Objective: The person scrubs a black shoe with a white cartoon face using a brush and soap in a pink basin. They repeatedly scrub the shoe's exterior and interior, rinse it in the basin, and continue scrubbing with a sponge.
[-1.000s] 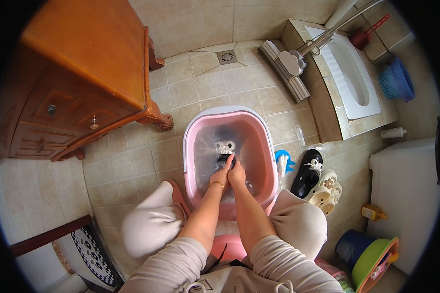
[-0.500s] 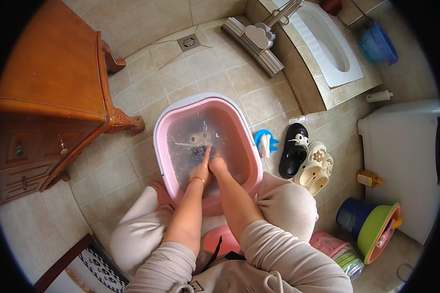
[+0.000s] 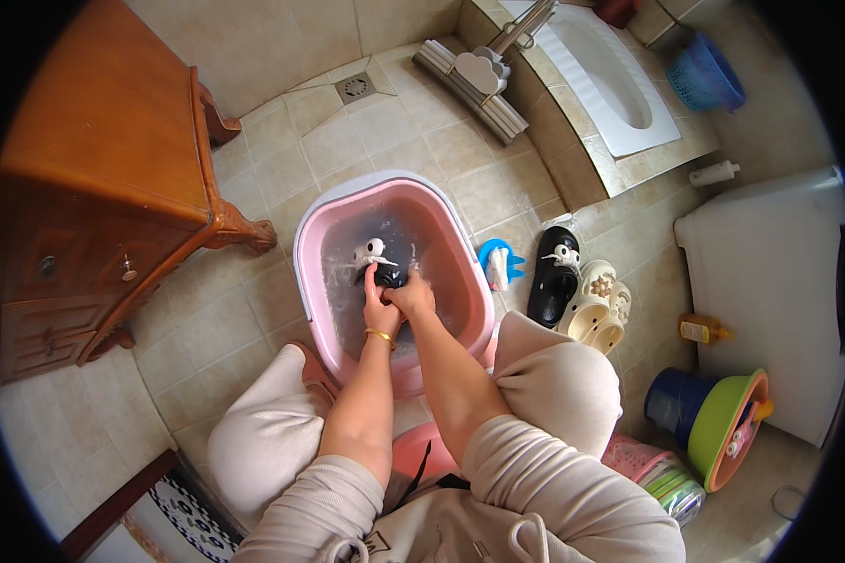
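Observation:
A black clog (image 3: 396,276) with a white, big-eyed cartoon charm (image 3: 375,250) on it breaks the surface of cloudy water in the pink basin (image 3: 476,291). My left hand (image 3: 379,308) grips the clog's near end, its index finger stretched along the top toward the charm. Pressed close beside it, my right hand (image 3: 414,296) holds the same end from the right, fingers bent round it. The clog's far part lies under the murky water and is hard to make out. A matching black clog (image 3: 554,278) lies on the floor to the right.
Beside the basin sit a blue brush (image 3: 500,266) with a white item on it and cream clogs (image 3: 591,314). Left stands a wooden cabinet (image 3: 94,188); far right, a squat toilet (image 3: 610,89) on a raised step. Nested tubs (image 3: 723,418) and an amber bottle (image 3: 704,328) are at right.
The black clog has risen from under the water, its charm now above the surface. My hands have moved slightly up and closed round its near end. The view has shifted a little.

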Action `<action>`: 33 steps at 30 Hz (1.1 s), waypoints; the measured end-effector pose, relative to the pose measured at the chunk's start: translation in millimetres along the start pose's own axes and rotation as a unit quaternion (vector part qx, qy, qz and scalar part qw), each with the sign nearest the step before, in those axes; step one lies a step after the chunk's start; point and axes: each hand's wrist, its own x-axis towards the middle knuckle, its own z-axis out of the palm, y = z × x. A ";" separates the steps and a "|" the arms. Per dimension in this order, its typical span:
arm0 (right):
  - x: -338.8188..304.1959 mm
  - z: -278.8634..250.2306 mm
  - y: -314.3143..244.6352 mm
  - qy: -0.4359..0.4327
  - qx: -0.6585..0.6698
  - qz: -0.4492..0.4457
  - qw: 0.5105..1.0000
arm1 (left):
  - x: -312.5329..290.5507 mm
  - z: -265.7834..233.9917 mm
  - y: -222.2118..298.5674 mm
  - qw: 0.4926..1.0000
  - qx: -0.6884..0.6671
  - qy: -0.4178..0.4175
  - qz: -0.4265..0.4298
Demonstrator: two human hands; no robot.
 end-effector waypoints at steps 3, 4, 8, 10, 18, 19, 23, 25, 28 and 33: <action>-21.6 -20.2 -15.0 -0.002 -0.007 0.010 1.000 | 10.5 -5.3 7.5 0.985 -0.174 -0.003 0.002; -27.8 -22.6 -17.9 0.028 -0.016 -0.013 0.999 | 14.6 -3.8 12.5 0.970 -0.239 0.034 -0.017; -66.7 -18.9 -37.2 0.104 -0.053 -0.071 0.991 | 16.7 -26.0 23.2 0.866 -0.468 -0.115 -0.134; -79.0 -10.9 -34.9 0.139 -0.047 -0.090 0.985 | 2.6 -18.3 37.9 0.873 -0.434 -0.169 -0.145; -73.4 20.6 2.7 0.149 0.002 -0.183 0.972 | 22.5 -24.8 9.2 0.983 0.125 0.034 -0.132; -64.2 22.9 15.4 0.154 0.014 -0.186 0.970 | 23.3 -24.5 3.0 0.960 0.233 0.096 -0.118; -52.3 19.4 29.5 0.281 0.055 -0.099 0.953 | 9.4 5.7 22.8 0.932 0.272 0.224 0.082; -45.5 21.7 33.9 0.298 0.035 -0.152 0.942 | -5.0 16.6 41.8 0.965 0.231 0.114 0.049; -31.9 23.4 41.3 0.176 0.042 -0.097 0.979 | -4.6 7.5 25.9 0.970 0.227 0.082 0.009; -17.7 30.3 43.3 0.134 -0.026 -0.094 0.986 | 2.0 -3.3 18.5 0.965 0.246 0.072 -0.052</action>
